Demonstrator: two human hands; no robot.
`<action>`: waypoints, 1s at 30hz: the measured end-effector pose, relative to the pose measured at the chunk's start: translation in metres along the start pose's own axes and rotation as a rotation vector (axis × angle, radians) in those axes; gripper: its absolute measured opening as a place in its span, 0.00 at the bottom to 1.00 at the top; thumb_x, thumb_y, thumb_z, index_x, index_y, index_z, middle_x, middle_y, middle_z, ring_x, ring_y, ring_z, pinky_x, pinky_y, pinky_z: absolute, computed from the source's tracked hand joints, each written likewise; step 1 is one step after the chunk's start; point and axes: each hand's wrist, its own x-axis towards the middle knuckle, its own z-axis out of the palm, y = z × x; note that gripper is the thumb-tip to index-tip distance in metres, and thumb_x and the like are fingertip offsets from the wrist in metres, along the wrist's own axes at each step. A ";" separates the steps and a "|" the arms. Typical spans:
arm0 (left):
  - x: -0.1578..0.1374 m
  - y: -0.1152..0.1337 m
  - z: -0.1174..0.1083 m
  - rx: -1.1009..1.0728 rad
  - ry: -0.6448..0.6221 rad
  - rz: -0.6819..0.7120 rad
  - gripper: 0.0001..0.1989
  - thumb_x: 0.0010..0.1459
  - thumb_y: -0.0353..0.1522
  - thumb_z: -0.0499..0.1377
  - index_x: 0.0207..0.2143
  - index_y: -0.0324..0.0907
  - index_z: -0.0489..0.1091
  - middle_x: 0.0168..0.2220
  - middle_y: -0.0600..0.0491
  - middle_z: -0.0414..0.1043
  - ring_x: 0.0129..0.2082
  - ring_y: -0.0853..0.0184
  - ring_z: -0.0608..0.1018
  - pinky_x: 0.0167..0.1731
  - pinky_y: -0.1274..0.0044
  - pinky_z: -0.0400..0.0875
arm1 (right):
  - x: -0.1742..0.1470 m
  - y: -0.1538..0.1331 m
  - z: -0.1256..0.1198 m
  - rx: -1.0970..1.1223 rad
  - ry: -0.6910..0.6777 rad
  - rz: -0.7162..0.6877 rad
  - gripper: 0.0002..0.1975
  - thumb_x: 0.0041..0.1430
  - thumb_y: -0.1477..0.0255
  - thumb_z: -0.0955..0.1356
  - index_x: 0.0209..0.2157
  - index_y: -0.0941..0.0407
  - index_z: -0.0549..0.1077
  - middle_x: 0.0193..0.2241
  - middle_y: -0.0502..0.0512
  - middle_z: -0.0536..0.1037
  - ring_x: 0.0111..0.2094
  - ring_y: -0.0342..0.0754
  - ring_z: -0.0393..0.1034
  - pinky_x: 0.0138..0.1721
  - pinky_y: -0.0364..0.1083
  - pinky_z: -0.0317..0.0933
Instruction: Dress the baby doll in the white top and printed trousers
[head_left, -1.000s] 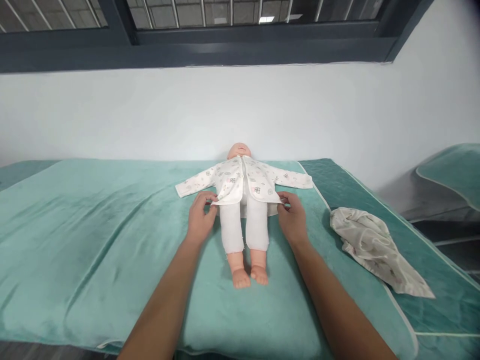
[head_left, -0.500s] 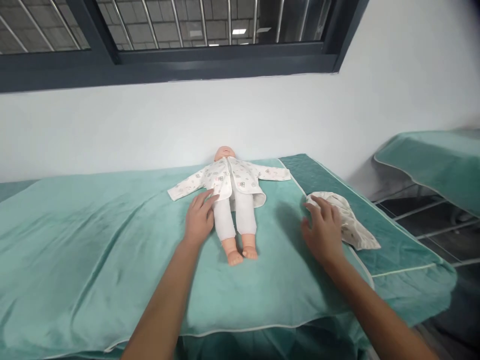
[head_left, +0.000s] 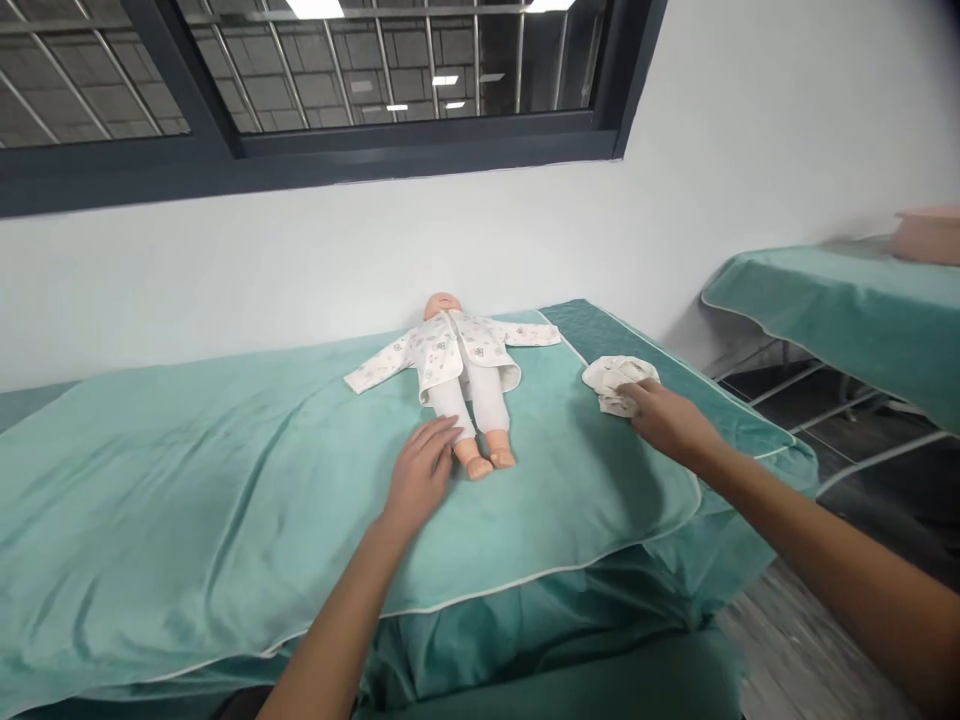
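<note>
Drifting lower along the doll (head_left: 489,398), the left hand (head_left: 420,475) is hanging half-open, empty; centre-right, the right hand (head_left: 671,420) is pinching cloth (head_left: 616,371), its shallow grip perhaps inviting slippage.

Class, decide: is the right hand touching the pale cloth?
Touching: the head view shows the right hand gripping the pale cloth, which bunches there.

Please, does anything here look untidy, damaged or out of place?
No spill or damage shows. Slightly untidy: the cloth in the right hand is crumpled, the jacket on the doll gapes in front, and the pale green cover is creased at picture left.
</note>
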 end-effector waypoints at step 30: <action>0.104 0.165 -0.179 -0.615 0.374 -0.162 0.03 0.54 0.30 0.59 0.33 0.42 0.70 0.26 0.56 0.69 0.30 0.67 0.77 0.26 0.79 0.70 | 0.019 -0.260 -0.197 0.807 -0.071 -0.662 0.04 0.54 0.70 0.72 0.29 0.56 0.77 0.36 0.51 0.74 0.42 0.48 0.69 0.43 0.48 0.63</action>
